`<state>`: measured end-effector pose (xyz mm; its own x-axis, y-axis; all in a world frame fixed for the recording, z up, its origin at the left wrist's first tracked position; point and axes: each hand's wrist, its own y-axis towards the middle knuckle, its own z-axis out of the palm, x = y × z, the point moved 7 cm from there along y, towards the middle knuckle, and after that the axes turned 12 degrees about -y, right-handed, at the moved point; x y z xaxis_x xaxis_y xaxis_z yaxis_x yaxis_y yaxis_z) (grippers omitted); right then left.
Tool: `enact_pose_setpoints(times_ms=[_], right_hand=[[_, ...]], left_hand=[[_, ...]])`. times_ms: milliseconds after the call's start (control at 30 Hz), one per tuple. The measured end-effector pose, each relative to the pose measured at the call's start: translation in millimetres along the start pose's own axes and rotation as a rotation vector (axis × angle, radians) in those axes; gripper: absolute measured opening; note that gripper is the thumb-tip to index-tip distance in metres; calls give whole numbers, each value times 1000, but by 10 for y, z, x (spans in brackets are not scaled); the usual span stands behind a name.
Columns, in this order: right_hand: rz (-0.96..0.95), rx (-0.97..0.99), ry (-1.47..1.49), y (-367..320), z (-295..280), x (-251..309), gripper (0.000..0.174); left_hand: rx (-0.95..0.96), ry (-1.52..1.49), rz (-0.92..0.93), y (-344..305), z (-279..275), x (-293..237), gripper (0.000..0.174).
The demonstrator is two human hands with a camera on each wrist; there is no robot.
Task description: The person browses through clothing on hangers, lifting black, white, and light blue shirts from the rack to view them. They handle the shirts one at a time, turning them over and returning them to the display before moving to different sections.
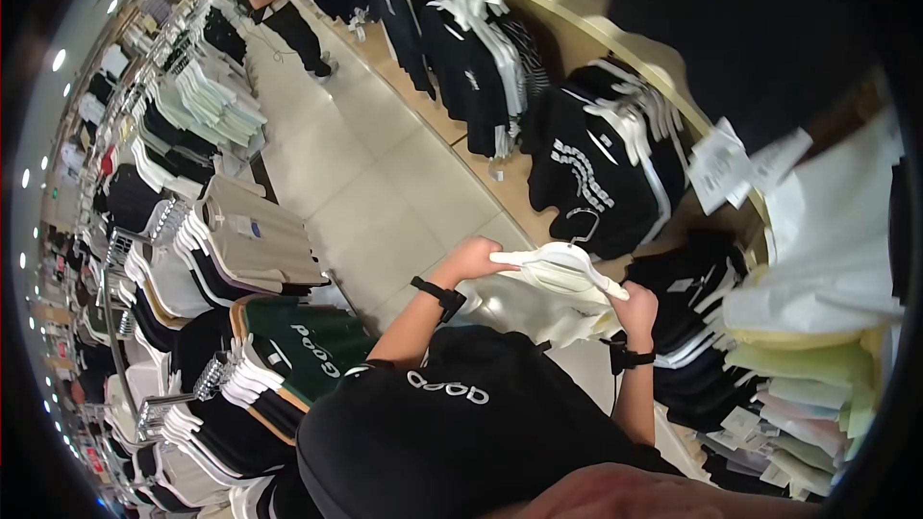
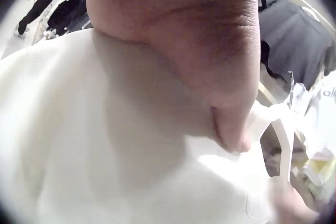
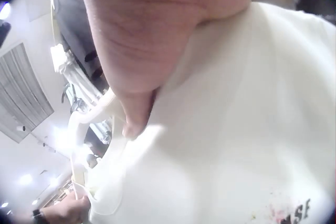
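A white shirt (image 1: 577, 312) hangs on a white hanger (image 1: 540, 258) in front of my body, its metal hook (image 1: 584, 223) pointing away from me. My left hand (image 1: 473, 261) grips one shoulder of the shirt and hanger. At the opposite shoulder, my right hand (image 1: 636, 312) holds on in the same way. In the left wrist view the thumb (image 2: 233, 129) presses on the fabric beside the neckline. Dark lettering and a few coloured specks (image 3: 294, 212) show low on the shirt front in the right wrist view.
To the left stand racks with beige shirts (image 1: 260, 231) and a green shirt (image 1: 308, 346). Along the right, a wall rail holds black shirts (image 1: 586, 163) and pale garments (image 1: 808, 365). Another person (image 1: 284, 14) stands far up the tiled aisle (image 1: 375, 163).
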<state>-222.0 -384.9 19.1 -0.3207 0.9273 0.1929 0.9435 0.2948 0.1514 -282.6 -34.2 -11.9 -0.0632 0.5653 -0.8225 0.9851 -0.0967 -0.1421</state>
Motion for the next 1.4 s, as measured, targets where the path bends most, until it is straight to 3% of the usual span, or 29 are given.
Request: enact_pose_setpoints(times_ms=[100, 167, 300, 367, 467, 500, 567, 767, 933, 1000, 1067, 1233, 1400], right_hand=[[-108, -35, 65, 439, 8, 708, 47], [-210, -14, 161, 634, 44, 1310, 46], [-318, 81, 220, 904, 493, 2211, 45], [-416, 191, 331, 1008, 798, 2604, 46], [-471, 221, 366, 1228, 843, 3154, 47], [-449, 210, 247, 1317, 828, 3289, 48], [-349, 253, 307, 1531, 884, 3523, 45], [-273, 166, 393, 2410, 1233, 4128, 30], [-233, 89, 488, 3498, 1718, 4581, 25], [-189, 223, 447, 3957, 2185, 4736, 22], [-252, 120, 412, 4502, 2425, 5020, 21], [-324, 127, 581, 5825, 2313, 5936, 21], [-255, 191, 501, 6690, 2370, 6412, 30]], left_hand=[[-89, 43, -28, -148, -645, 326, 58], [-260, 54, -72, -459, -1093, 580, 51], [-229, 27, -147, -893, -1787, 1195, 54], [-182, -45, -300, -1060, -2070, 1597, 51], [-237, 4, -245, -1154, -2562, 1788, 51], [-236, -34, -262, -1158, -2722, 1827, 51], [-266, -67, -233, -1127, -3032, 1995, 50], [-515, 101, -36, -514, -4162, 2258, 50], [-541, 166, -64, 275, -5023, 2583, 49], [-547, 190, -93, 520, -5329, 2814, 50], [-606, 158, -75, 802, -5721, 3043, 50], [-520, 155, -377, 1374, -6813, 3337, 51], [-551, 108, -394, 1989, -7675, 3675, 52]])
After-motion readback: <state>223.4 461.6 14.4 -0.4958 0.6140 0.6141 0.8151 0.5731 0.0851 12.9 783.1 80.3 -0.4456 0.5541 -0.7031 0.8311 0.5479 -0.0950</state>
